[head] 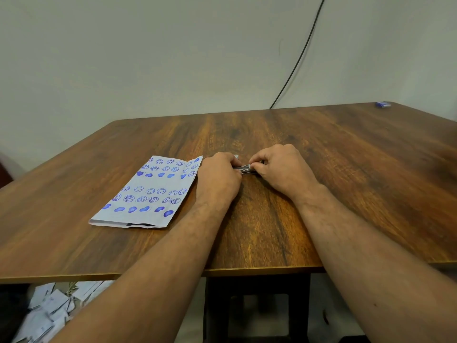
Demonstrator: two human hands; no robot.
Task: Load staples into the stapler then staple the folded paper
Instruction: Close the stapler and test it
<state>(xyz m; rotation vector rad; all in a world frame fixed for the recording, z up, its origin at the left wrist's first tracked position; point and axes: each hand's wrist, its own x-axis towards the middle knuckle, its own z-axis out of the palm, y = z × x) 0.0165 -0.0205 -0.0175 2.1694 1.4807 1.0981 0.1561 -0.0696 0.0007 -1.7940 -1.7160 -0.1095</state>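
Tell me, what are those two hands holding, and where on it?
A small metal stapler. The left hand pinches its left end and the right hand its right end, just above the table.

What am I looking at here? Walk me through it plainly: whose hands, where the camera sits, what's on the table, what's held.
There is no machine here: a person works with bare hands. The single picture comes from a camera worn on their head, looking down. The left hand and right hand together grip a small silver metal stapler, mostly hidden between them. On the brown wooden table lies a folded white paper stamped with blue smileys and hearts. A small blue object sits at the far corner.
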